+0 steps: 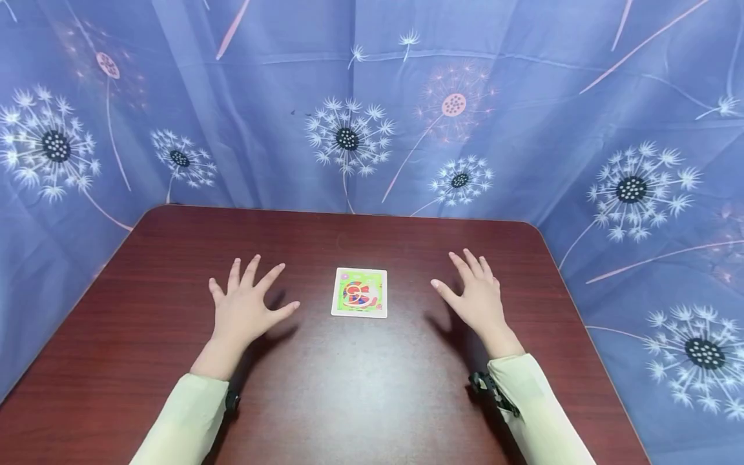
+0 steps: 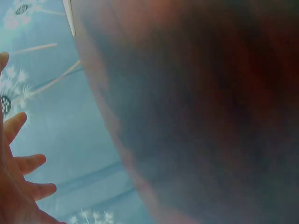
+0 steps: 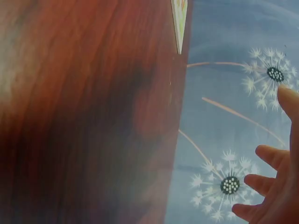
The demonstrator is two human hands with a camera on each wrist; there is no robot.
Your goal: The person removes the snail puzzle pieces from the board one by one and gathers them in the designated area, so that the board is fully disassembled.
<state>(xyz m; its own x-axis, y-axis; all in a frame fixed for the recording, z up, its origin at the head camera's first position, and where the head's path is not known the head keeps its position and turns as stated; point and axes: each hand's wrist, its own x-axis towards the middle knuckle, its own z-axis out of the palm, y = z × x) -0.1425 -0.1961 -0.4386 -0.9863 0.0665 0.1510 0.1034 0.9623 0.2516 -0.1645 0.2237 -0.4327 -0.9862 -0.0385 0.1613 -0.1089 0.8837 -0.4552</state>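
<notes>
A small square picture puzzle board (image 1: 360,293) lies flat on the table, with a white border, a green ground and a red, blue and white figure. To its left, my left hand (image 1: 244,313) hovers with fingers spread, its thumb pointing toward the board. My right hand (image 1: 476,300) is held over the table on the other side, fingers extended and nothing in them. A corner of the board (image 3: 180,25) shows at the top of the right wrist view. Both wrist views catch the fingers at the frame's edge.
The dark red wooden table (image 1: 360,413) has rounded far corners and a glossy patch of light in front. A blue curtain (image 1: 261,129) printed with dandelions hangs behind it and along both sides. A dark strap (image 1: 494,391) circles the right wrist.
</notes>
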